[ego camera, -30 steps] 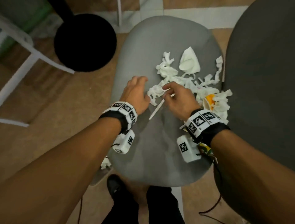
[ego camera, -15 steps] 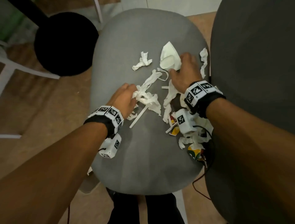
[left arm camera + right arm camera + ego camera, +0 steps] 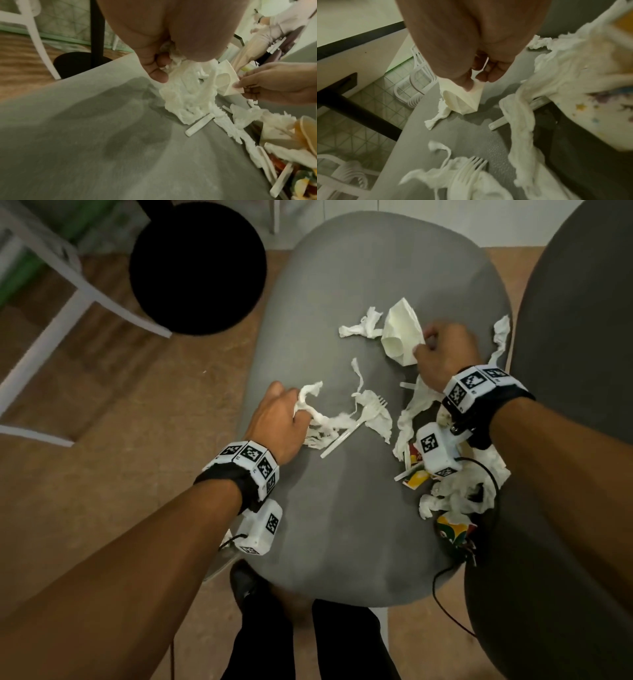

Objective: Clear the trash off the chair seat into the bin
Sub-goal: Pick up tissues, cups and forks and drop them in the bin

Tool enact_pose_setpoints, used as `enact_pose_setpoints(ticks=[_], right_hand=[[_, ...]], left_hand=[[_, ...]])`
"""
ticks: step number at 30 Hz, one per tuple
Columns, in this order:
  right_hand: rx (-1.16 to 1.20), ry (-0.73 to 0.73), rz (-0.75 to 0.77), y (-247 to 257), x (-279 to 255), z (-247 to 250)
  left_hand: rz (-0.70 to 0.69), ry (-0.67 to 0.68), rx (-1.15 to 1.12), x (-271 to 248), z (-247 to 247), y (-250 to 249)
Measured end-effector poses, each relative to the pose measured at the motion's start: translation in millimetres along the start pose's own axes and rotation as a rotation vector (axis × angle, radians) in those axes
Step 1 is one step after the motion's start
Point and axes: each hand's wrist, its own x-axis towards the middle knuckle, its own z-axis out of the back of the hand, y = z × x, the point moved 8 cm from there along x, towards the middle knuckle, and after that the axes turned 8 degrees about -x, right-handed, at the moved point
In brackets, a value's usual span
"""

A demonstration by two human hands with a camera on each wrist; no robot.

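1. Grey fabric fills my head view: the chair seat [image 3: 342, 525] carries the trash, and I see no bin I can be sure of. My left hand [image 3: 279, 422] has its fingers curled round a bunch of torn white tissue [image 3: 322, 419] near the seat's left edge. A white plastic fork [image 3: 359, 419] lies just beside that bunch, partly on a tissue scrap. My right hand [image 3: 445, 350] pinches the edge of a crumpled white paper cup [image 3: 400, 332] at the far side of the seat. A small twisted tissue piece [image 3: 361, 328] lies touching the cup's left side. Under my right wrist sits a heap of tissue and coloured wrappers [image 3: 455, 498] at the seat's right edge. A black round base [image 3: 197, 266] stands on the wooden floor to the left.

2. From the left wrist view, my left hand [image 3: 163, 47] grips the white tissue [image 3: 187, 94], which hangs from the fist down to the seat [image 3: 85, 142]. The right hand [image 3: 274, 85] is beyond it, thumb and fingers on the paper cup [image 3: 226, 79].

3. From the right wrist view, my right hand [image 3: 476, 47] holds the paper cup [image 3: 462, 100] by its flattened edge, the cup resting on the seat [image 3: 462, 135]. The fork [image 3: 471, 169] lies on tissue in the foreground.
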Motion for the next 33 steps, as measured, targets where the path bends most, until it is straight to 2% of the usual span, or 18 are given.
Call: enact_pose_setpoints(ticks=[4,9,15,19,23,26,28,30,33], right_hand=[[0.108,-0.023,0.075,27,-35,2],[0.265,0.017,0.155,74,-94,-16],[0.386,0.178,0.182,135,-178,-80],[0.398,0.307,0.222,183,-243,-138],[0.201,0.512,0.307,216,-305,-210],[-0.024,0.542,0.305,217,-332,-261],[-0.173,0.601,0.267,204,-343,-297],[-0.267,0.734,0.253,192,-359,-328],[-0.265,0.829,0.282,186,-376,-348]], left_hand=[[0.026,-0.113,-0.165,-19,14,13],[0.050,-0.156,-0.330,-45,30,34],[0.150,-0.197,-0.381,-108,63,87],[0.317,-0.254,-0.421,-161,82,161],[0.485,-0.201,-0.446,-205,75,244],[0.535,-0.209,-0.473,-234,67,288],[0.563,-0.217,-0.497,-249,61,308],[0.583,-0.220,-0.528,-259,57,320],[0.597,-0.179,-0.483,-264,48,330]])
